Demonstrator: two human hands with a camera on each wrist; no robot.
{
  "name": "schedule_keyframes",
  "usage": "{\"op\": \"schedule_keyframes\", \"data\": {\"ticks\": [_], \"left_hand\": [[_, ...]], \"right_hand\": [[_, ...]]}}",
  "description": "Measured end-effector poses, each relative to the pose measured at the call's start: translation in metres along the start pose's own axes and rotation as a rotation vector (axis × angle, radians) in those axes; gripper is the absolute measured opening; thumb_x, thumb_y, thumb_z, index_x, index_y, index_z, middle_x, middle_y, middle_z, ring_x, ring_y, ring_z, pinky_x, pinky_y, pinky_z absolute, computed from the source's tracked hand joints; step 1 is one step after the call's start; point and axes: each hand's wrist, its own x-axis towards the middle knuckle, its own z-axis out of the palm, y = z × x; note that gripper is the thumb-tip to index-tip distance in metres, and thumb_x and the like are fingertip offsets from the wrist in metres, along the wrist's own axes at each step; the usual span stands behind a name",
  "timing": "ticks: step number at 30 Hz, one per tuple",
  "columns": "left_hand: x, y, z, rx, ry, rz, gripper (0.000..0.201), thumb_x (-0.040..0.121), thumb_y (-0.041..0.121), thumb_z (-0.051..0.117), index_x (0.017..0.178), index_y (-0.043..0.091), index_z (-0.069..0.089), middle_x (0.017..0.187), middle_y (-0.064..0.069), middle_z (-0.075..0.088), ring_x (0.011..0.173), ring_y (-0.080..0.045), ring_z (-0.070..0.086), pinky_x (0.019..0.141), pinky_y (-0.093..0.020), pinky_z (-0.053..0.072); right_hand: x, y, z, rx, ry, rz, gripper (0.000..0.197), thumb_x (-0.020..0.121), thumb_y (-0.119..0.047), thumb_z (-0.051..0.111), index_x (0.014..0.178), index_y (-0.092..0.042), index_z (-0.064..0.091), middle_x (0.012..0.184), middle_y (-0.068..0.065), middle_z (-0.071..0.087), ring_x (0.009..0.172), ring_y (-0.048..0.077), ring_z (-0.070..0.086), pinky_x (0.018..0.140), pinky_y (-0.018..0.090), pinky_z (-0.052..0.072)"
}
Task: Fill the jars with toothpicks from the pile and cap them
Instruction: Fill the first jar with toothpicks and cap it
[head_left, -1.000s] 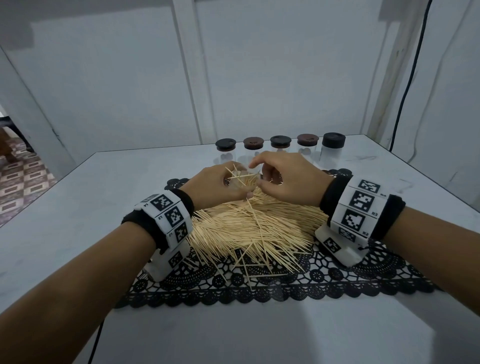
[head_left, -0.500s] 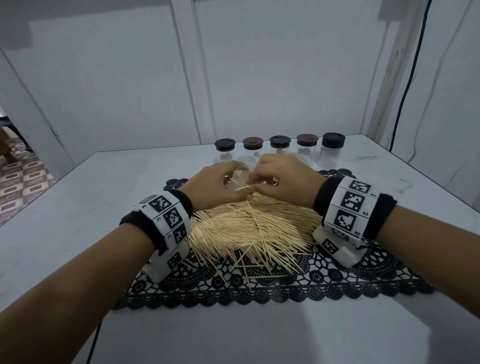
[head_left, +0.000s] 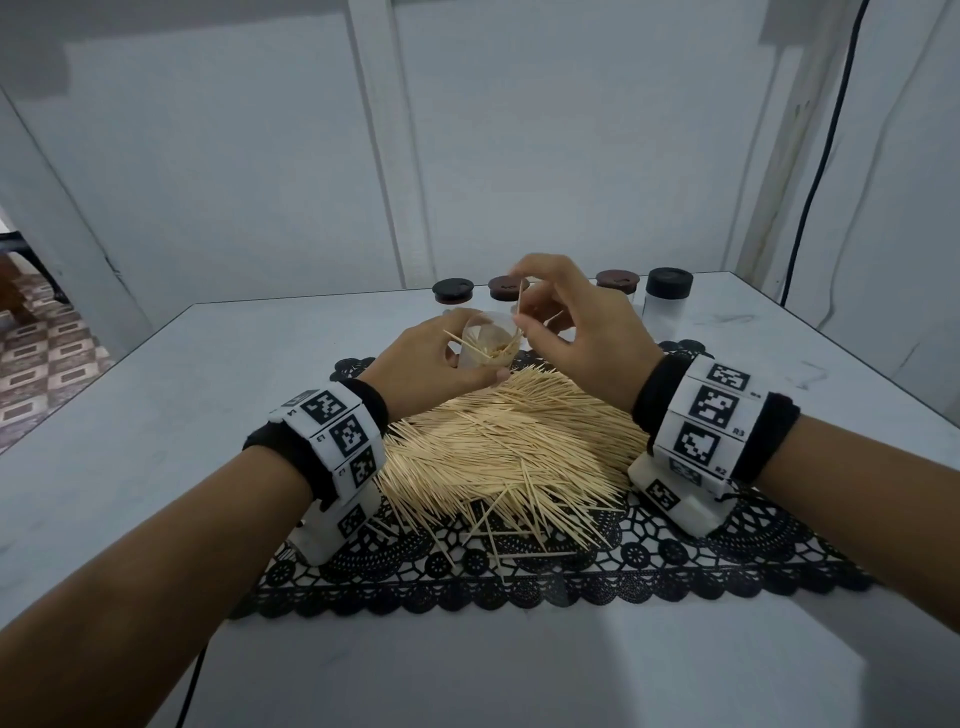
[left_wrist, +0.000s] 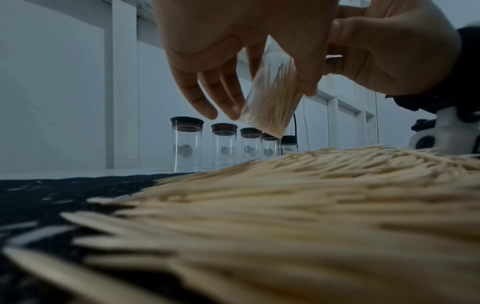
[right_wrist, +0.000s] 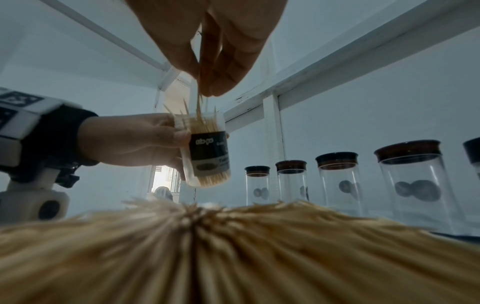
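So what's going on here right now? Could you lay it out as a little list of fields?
left hand: left hand holds an open jar, tilted, above the pile
jar contents: partly filled with toothpicks, a few sticking out of the mouth
right hand: right hand pinches a toothpick upright over the jar's mouth
pile: big toothpick pile on a black lace mat
back row: capped clear jars standing behind the mat, no toothpicks in them
table: white table
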Motion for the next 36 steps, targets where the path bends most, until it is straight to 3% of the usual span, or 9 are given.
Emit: {"op": "schedule_keyframes", "data": {"ticks": [3,8,12,17,22,25,28,32,36], "left_hand": [[0.001,-0.002,0.001,0.005,-0.014,0.004,0.056,0.079,0.046,0.068,0.127,0.025,0.048,0.112,0.012,0.057,0.1,-0.007,0.055,0.074,-0.007,0.036],[0.001,-0.002,0.001,0.003,-0.018,0.004,0.055,0.079,0.043,0.069,0.127,0.024,0.049,0.109,0.012,0.058,0.096,-0.006,0.055,0.075,-0.008,0.037],[0.001,-0.003,0.001,-0.009,-0.019,0.009,0.051,0.079,0.042,0.07,0.124,0.025,0.051,0.109,0.011,0.061,0.095,-0.005,0.057,0.078,-0.012,0.039],[-0.001,0.0,0.0,-0.011,-0.018,0.033,0.047,0.08,0.039,0.069,0.122,0.025,0.051,0.101,0.018,0.057,0.088,0.001,0.053,0.076,-0.01,0.038],[-0.001,-0.002,0.0,0.037,-0.045,0.036,0.055,0.079,0.045,0.069,0.126,0.024,0.05,0.11,0.011,0.058,0.098,-0.007,0.055,0.086,-0.022,0.04],[-0.001,0.001,0.0,0.071,-0.056,0.036,0.057,0.078,0.044,0.07,0.126,0.024,0.05,0.11,0.009,0.057,0.1,-0.01,0.055,0.086,-0.023,0.042],[-0.002,0.002,0.0,0.077,-0.067,0.037,0.055,0.077,0.042,0.071,0.125,0.025,0.051,0.109,0.007,0.058,0.099,-0.011,0.055,0.084,-0.024,0.043],[-0.002,0.003,0.0,0.081,-0.081,0.044,0.053,0.076,0.041,0.073,0.122,0.026,0.053,0.109,0.004,0.06,0.098,-0.013,0.057,0.086,-0.03,0.046],[-0.002,0.002,-0.002,0.08,-0.073,0.059,0.046,0.078,0.036,0.071,0.118,0.024,0.054,0.108,0.003,0.061,0.097,-0.017,0.057,0.086,-0.035,0.047]], "right_hand": [[0.0,0.001,0.001,-0.014,-0.016,0.009,0.037,0.087,-0.004,0.059,0.119,-0.015,0.045,0.083,-0.005,0.058,0.072,0.007,0.059,0.073,0.016,0.05],[0.003,0.009,0.008,-0.192,-0.126,-0.059,0.013,0.087,-0.012,0.058,0.095,-0.005,0.066,0.084,0.001,0.063,0.075,0.011,0.055,0.061,0.016,0.042],[0.0,0.015,0.013,-0.255,-0.159,-0.07,0.031,0.087,-0.025,0.051,0.089,-0.003,0.071,0.088,0.008,0.05,0.072,0.016,0.048,0.061,0.024,0.038],[0.0,0.008,0.011,-0.18,-0.239,-0.051,0.051,0.085,-0.045,0.043,0.109,-0.008,0.067,0.083,-0.002,0.045,0.068,0.007,0.041,0.062,0.01,0.031],[0.002,0.01,0.01,-0.181,-0.157,-0.049,0.016,0.086,-0.017,0.057,0.093,-0.004,0.066,0.078,0.004,0.061,0.066,0.01,0.048,0.06,0.014,0.036],[0.003,0.01,0.007,-0.149,-0.147,0.051,0.01,0.087,-0.015,0.061,0.089,-0.005,0.06,0.075,-0.004,0.057,0.066,0.012,0.05,0.061,0.015,0.039],[0.003,0.012,0.009,-0.137,-0.155,0.021,0.009,0.084,-0.014,0.065,0.081,-0.005,0.064,0.073,-0.007,0.054,0.064,0.01,0.048,0.059,0.013,0.037],[0.001,0.013,0.016,-0.148,-0.151,-0.088,0.027,0.084,-0.029,0.059,0.083,-0.007,0.073,0.078,0.002,0.061,0.065,0.009,0.047,0.059,0.023,0.039],[0.001,0.011,0.016,-0.125,-0.153,-0.142,0.043,0.08,-0.044,0.053,0.1,-0.01,0.07,0.088,0.002,0.057,0.072,0.009,0.048,0.062,0.02,0.043]]}}
